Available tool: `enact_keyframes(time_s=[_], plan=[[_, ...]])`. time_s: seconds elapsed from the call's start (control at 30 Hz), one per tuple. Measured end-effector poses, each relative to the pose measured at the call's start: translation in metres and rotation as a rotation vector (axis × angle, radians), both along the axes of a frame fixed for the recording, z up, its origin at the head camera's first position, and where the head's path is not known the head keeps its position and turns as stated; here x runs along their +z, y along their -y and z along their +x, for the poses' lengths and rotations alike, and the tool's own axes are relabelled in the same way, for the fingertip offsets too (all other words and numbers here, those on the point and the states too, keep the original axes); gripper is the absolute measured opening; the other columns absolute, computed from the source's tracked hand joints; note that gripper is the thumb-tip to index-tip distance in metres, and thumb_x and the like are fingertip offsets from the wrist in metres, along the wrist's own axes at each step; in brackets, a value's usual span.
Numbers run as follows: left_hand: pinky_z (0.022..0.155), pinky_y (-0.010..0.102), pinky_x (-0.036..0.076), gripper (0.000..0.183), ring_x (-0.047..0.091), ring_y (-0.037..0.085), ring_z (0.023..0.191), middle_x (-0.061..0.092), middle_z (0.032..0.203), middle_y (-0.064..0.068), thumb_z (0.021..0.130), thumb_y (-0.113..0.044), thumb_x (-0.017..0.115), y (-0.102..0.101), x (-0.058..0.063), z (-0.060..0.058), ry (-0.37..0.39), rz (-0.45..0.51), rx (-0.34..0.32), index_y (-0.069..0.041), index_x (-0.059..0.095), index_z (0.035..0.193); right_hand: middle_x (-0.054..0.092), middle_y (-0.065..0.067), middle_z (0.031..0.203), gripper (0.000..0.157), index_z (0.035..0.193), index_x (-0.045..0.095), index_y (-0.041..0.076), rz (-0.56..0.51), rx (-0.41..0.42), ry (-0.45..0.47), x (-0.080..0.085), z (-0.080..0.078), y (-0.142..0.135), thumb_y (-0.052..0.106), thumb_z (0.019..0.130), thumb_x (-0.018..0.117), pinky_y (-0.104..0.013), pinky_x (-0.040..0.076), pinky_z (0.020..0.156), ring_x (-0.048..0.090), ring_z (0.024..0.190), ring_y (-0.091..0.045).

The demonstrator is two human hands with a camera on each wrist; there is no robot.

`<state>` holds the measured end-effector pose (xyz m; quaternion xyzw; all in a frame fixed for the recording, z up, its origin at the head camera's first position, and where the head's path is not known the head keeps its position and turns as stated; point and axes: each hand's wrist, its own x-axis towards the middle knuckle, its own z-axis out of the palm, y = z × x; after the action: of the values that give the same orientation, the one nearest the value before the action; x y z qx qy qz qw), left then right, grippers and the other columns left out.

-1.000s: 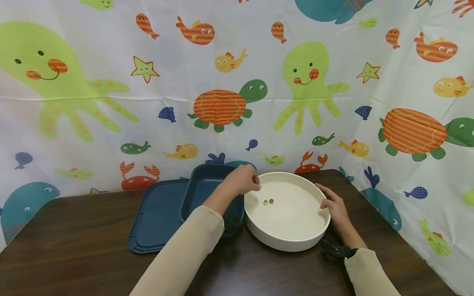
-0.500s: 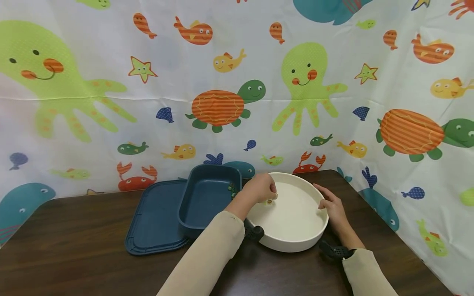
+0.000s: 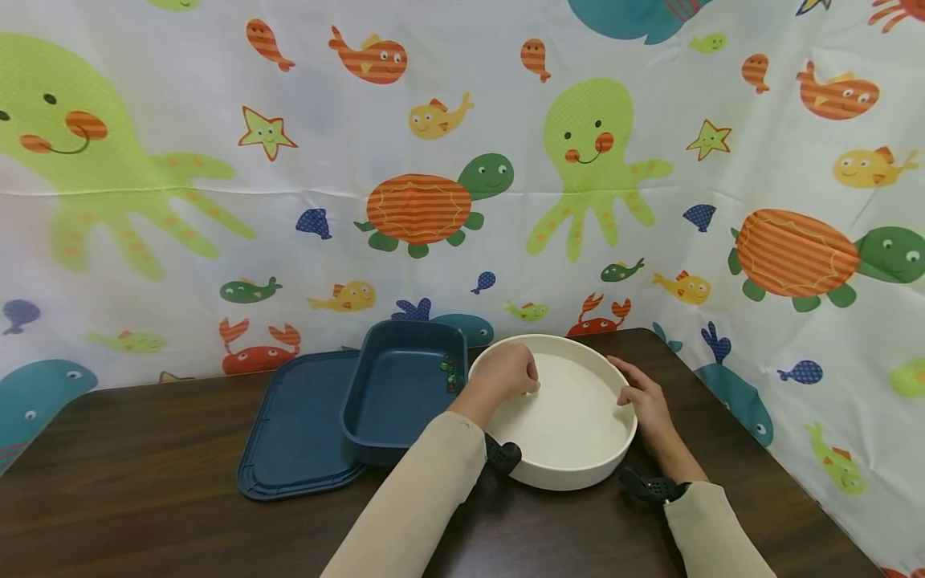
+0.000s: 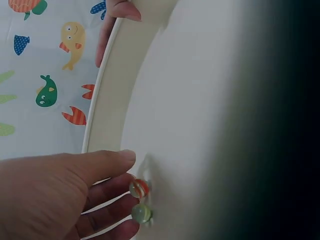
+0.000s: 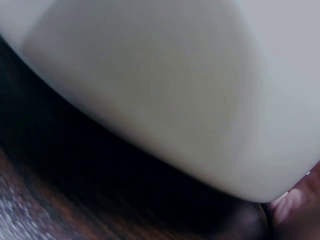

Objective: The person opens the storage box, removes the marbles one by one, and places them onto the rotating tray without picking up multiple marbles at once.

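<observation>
A round cream-white bowl (image 3: pixel 567 417) with low straight walls stands on the table. My left hand (image 3: pixel 508 371) is inside it, near its left side. In the left wrist view, a marble with orange swirls (image 4: pixel 139 188) and a greenish marble (image 4: pixel 141 213) lie at the fingertips of my left hand (image 4: pixel 95 187); the thumb is apart from them. Both marbles are hidden behind this hand in the head view. My right hand (image 3: pixel 649 405) grips the bowl's right rim, thumb over the inner side and fingers outside. The right wrist view shows mostly the bowl's outer wall (image 5: pixel 150 90).
Left of the bowl stands a deep blue container (image 3: pixel 393 393) with several marbles (image 3: pixel 450 372) along its right side. A flat blue lid (image 3: pixel 299 429) lies on the dark wooden table (image 3: pixel 144 466) beside it. A sea-animal curtain (image 3: pixel 433 80) hangs behind.
My left hand has moved right and down, from above the blue container's edge to the marbles in the bowl. My right hand stays on the rim. The view has shifted slightly.
</observation>
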<state>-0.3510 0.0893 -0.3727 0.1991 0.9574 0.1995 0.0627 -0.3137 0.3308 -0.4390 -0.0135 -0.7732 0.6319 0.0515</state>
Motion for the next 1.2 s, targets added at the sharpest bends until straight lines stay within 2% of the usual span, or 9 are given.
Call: enact_keyframes(time_s=[0.37, 0.5, 0.7, 0.93, 1.07, 1.2], plan=[[0.066, 0.026, 0.044, 0.01, 0.054, 0.013, 0.071, 0.064, 0.075, -0.004, 0.082, -0.015, 0.074, -0.002, -0.007, 0.0, 0.026, 0.024, 0.012, -0.014, 0.069, 0.073, 0.04, -0.01, 0.15, 0.069, 0.143, 0.044, 0.011, 0.004, -0.002, -0.002, 0.0, -0.002, 0.001, -0.008, 0.076, 0.04, -0.012, 0.043, 0.083, 0.046, 0.125, -0.026], [0.07, 0.026, 0.045, 0.005, 0.054, 0.013, 0.074, 0.065, 0.083, -0.005, 0.082, -0.018, 0.074, -0.001, -0.007, -0.002, 0.03, 0.002, 0.014, -0.015, 0.071, 0.082, 0.04, -0.009, 0.149, 0.069, 0.143, 0.045, 0.011, -0.014, 0.003, -0.005, 0.001, -0.001, 0.001, -0.009, 0.077, 0.039, -0.012, 0.043, 0.083, 0.045, 0.126, -0.026], [0.067, 0.028, 0.047, 0.011, 0.057, 0.013, 0.075, 0.065, 0.087, -0.003, 0.086, -0.025, 0.071, 0.006, 0.005, -0.002, 0.02, 0.031, 0.033, -0.016, 0.07, 0.092, 0.04, -0.008, 0.15, 0.068, 0.143, 0.044, 0.011, -0.018, 0.005, -0.006, 0.001, 0.001, 0.0, -0.009, 0.078, 0.039, -0.011, 0.042, 0.084, 0.045, 0.127, -0.026], [0.068, 0.032, 0.049, 0.012, 0.059, 0.015, 0.08, 0.066, 0.094, -0.002, 0.089, -0.028, 0.067, 0.03, 0.026, 0.0, -0.005, 0.092, 0.082, -0.018, 0.07, 0.095, 0.039, -0.01, 0.151, 0.069, 0.143, 0.044, 0.01, 0.004, 0.002, -0.008, 0.002, 0.001, 0.001, -0.009, 0.078, 0.039, -0.012, 0.043, 0.084, 0.045, 0.126, -0.026], [0.068, 0.033, 0.05, 0.011, 0.06, 0.016, 0.08, 0.067, 0.095, 0.0, 0.091, -0.026, 0.065, 0.048, 0.031, 0.0, -0.017, 0.099, 0.108, -0.017, 0.071, 0.095, 0.039, -0.011, 0.15, 0.068, 0.143, 0.044, 0.01, 0.012, -0.004, -0.005, 0.002, 0.002, 0.001, -0.008, 0.078, 0.039, -0.012, 0.043, 0.084, 0.045, 0.126, -0.026], [0.064, 0.031, 0.05, 0.011, 0.06, 0.017, 0.077, 0.067, 0.095, 0.001, 0.091, -0.024, 0.064, 0.067, 0.031, 0.0, -0.02, 0.117, 0.151, -0.017, 0.071, 0.096, 0.039, -0.011, 0.15, 0.068, 0.143, 0.044, 0.01, 0.005, 0.001, -0.007, 0.003, 0.003, 0.002, -0.008, 0.078, 0.039, -0.011, 0.043, 0.083, 0.045, 0.126, -0.026]])
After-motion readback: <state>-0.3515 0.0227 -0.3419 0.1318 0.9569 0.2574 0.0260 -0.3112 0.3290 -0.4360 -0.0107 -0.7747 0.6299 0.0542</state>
